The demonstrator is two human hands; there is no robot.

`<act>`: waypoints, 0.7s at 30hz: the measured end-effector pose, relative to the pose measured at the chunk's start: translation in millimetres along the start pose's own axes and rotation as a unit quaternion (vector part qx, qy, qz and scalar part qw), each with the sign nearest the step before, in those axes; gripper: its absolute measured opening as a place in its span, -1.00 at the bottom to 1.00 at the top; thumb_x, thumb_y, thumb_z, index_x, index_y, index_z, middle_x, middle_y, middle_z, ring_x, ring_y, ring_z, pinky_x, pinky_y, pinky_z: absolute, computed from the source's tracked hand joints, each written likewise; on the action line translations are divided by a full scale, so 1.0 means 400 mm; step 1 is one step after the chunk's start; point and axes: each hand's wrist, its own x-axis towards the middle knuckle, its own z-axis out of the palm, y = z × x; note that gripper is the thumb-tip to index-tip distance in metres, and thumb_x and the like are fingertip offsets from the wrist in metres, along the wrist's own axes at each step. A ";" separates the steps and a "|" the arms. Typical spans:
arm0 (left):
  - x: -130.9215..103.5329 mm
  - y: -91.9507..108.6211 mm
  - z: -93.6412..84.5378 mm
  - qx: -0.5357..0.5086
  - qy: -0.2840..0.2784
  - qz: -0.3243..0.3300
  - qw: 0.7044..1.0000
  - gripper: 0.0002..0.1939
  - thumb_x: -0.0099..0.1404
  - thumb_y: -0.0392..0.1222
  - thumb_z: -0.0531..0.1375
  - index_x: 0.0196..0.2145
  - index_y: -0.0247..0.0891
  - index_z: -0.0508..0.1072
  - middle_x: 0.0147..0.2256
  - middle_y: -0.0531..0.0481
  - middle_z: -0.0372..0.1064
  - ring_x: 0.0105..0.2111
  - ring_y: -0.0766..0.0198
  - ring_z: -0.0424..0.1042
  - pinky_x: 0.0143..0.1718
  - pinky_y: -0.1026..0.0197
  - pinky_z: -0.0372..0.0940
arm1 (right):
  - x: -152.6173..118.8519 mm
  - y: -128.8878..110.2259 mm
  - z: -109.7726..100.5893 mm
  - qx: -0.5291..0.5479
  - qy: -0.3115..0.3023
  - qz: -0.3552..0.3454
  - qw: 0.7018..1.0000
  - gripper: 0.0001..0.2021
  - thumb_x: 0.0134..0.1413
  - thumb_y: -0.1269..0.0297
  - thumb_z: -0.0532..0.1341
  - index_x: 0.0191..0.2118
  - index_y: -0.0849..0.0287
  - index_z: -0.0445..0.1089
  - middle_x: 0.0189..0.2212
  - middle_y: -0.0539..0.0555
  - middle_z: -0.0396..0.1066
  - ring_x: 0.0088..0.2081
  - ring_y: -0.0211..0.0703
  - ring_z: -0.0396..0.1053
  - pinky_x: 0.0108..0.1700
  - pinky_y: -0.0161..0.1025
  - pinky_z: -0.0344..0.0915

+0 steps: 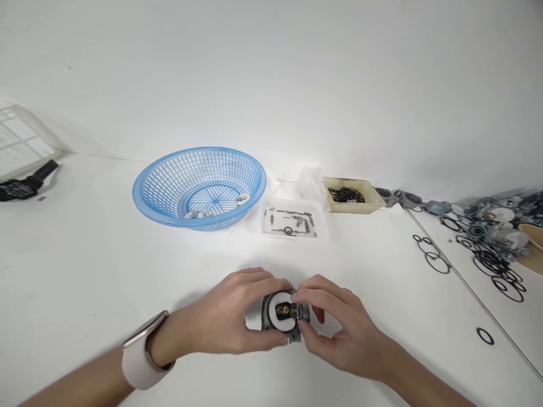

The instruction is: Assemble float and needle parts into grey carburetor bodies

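A grey metal part (266, 317) with a white C-shaped ring (275, 320) and brass pieces inside lies between my hands near the front middle of the table. My left hand (231, 314) grips its left side, thumb along the lower edge and fingers over the upper edge. At its right side, my right hand (339, 325) has thumb and index finger closed on a small metal piece by the brass pieces; the piece is mostly hidden by the fingertips. Beyond the hands, a clear tray (276, 233) holds small metal pins and a black ring.
A blue basket (148, 210) with a few white pieces stands back left. Behind the tray is a cream box (363, 204) of black rings. Loose black rings (485, 336) and metal parts (504, 236) lie at right, a black watch (19, 189) at far left.
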 end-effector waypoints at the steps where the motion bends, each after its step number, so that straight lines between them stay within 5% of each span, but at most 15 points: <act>1: 0.000 0.000 0.000 0.001 0.002 0.000 1.000 -0.50 0.27 -0.05 0.42 0.13 -0.05 0.42 -0.13 0.07 0.52 -0.12 0.12 0.49 -0.04 0.07 0.33 | 0.001 0.001 0.000 0.002 -0.001 0.003 1.000 -0.53 0.12 0.62 0.20 0.11 0.05 0.36 -0.21 0.05 0.44 -0.41 -0.27 0.31 -0.43 -0.33 0.35; 21: 0.004 -0.001 0.002 0.012 0.008 -0.003 1.000 -0.53 0.26 -0.04 0.43 0.09 -0.07 0.45 -0.13 0.04 0.53 -0.15 0.10 0.51 -0.06 0.08 0.35 | -0.001 0.000 -0.002 0.008 -0.020 0.010 1.000 -0.51 0.12 0.60 0.20 0.13 0.02 0.34 -0.19 0.06 0.42 -0.37 -0.23 0.32 -0.43 -0.31 0.34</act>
